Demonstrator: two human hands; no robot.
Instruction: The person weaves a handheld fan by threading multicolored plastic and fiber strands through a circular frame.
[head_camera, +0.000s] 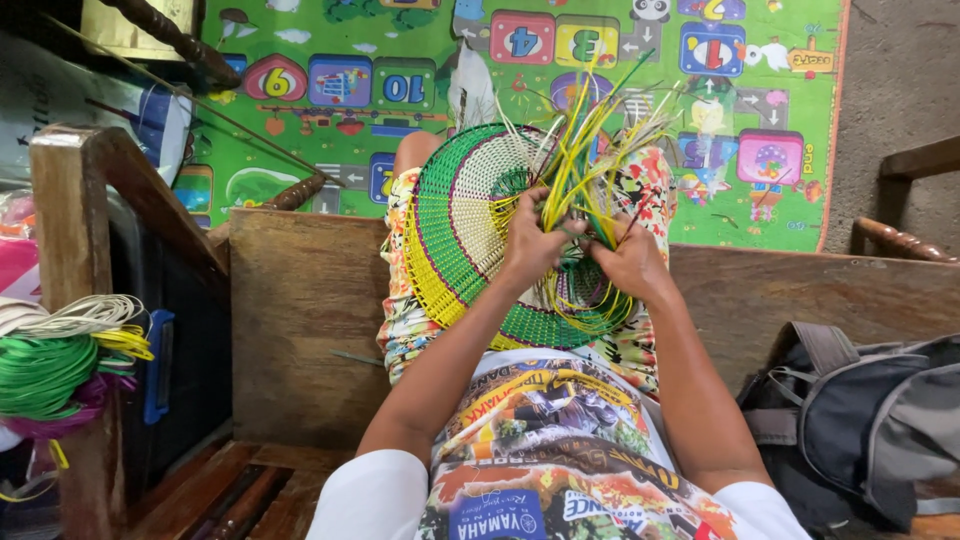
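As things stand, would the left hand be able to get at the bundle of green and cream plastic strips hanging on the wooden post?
Probably not right away: the left hand grips yellow strips; the bundle hangs unobstructed.

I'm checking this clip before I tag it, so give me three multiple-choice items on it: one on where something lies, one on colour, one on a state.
1. Where does the grey backpack lie?
A. On the play mat
B. On the wooden bench, at the person's right
C. On the person's lap

2. Which colours make up the woven round piece?
A. Green, yellow and white, with thin dark lines
B. Red and black
C. Plain blue

3. What are the left hand and right hand doing?
A. Resting flat on the bench
B. One holds the backpack
C. Both closed on the loose strips at the piece's middle

Answers:
1. B, it sits on the bench boards beside the right arm.
2. A, the rings show those colours.
3. C, the fingers of both hands are bunched around the yellow and green strands.
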